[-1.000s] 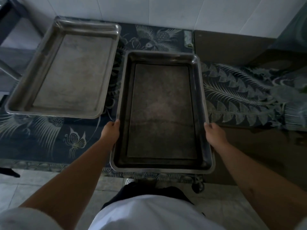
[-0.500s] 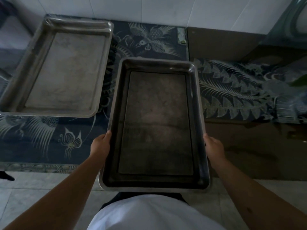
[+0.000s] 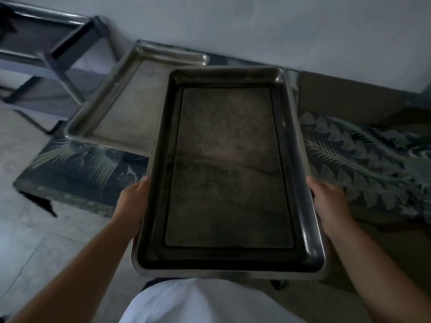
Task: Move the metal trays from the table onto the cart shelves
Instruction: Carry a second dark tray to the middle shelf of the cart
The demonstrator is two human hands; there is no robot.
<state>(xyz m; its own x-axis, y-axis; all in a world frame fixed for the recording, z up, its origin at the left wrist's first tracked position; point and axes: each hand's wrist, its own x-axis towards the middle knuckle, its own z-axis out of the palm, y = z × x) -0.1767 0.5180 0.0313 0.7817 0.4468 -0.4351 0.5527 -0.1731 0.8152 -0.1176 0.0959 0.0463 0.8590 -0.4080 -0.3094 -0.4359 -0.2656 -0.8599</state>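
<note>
Dark metal tray (image 3: 229,169) at frame centre, left hand (image 3: 131,201) and right hand (image 3: 331,203) clamped on long rims. Second tray (image 3: 121,108) on patterned table (image 3: 77,164); cart (image 3: 49,54) upper left, open floor (image 3: 28,241) lower left.

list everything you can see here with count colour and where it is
dark metal tray: 1, dark grey, held in front of the person
lighter metal tray: 1, silver-grey, on the table at left, partly behind the held tray
table: 1, blue patterned cloth, under and beyond the trays
cart: 1, grey metal, top left by the wall
left hand: 1, gripping the held tray's left rim
right hand: 1, gripping its right rim
</note>
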